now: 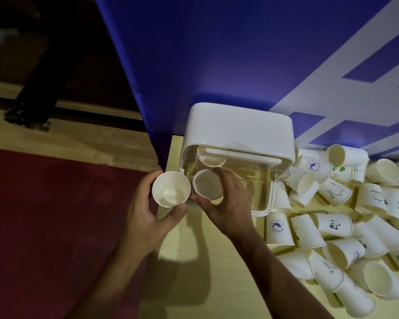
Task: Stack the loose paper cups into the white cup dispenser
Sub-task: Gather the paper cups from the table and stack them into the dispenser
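Paper cup (pixel 171 189) sits mouth up in the left hand (pixel 145 215), fingers curled round it; right hand (pixel 226 208) clasps a second cup (pixel 207 187) just beside, at the white cup dispenser (pixel 237 127) past its fingers (pixel 219 173); feeding step, I reckon; next, nest them straight; loose pile (pixel 332 226) lies further right.

Cup pile (pixel 334 224) runs past the right edge. Left forearm (pixel 115 272) and right forearm (pixel 276 272) are cut off at the bottom. Dispenser (pixel 237 130) interior is indistinct behind its clear cover.
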{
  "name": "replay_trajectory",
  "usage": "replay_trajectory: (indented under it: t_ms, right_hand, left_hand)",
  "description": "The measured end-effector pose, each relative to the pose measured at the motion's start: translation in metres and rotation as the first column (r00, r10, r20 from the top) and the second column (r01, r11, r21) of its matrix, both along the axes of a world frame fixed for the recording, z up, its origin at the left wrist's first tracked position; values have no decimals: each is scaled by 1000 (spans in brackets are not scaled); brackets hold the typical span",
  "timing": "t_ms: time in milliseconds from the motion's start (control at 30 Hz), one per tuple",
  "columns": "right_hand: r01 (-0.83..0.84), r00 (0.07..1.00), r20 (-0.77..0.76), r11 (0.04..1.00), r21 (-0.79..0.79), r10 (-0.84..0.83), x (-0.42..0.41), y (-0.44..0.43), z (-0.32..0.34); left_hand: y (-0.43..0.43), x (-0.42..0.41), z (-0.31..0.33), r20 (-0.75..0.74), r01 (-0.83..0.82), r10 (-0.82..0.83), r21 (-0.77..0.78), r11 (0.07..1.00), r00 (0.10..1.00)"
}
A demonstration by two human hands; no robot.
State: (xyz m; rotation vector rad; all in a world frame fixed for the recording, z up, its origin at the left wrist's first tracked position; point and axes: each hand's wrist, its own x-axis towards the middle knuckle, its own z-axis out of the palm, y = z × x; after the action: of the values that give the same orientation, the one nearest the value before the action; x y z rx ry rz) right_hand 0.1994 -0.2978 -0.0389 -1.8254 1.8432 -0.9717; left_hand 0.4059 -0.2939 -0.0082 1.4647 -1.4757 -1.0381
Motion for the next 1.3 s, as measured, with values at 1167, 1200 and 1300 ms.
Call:
replay_trajectory:
  t_ms: [1167, 1200, 1300]
  right_hand:
    - [-94, 935, 351, 987, 128, 43, -24, 24, 40]
    - [-92, 937, 347, 986, 140, 38, -25, 24, 36]
    - [-97, 948, 317, 982, 164, 40, -27, 22, 26]
  left_hand:
    - [-17, -53, 13, -34, 182, -185, -82, 980, 982]
    - [-18, -54, 11, -18, 194, -196, -84, 978, 981]
    - [-19, -55, 2, 25, 214, -213, -83, 973, 977]
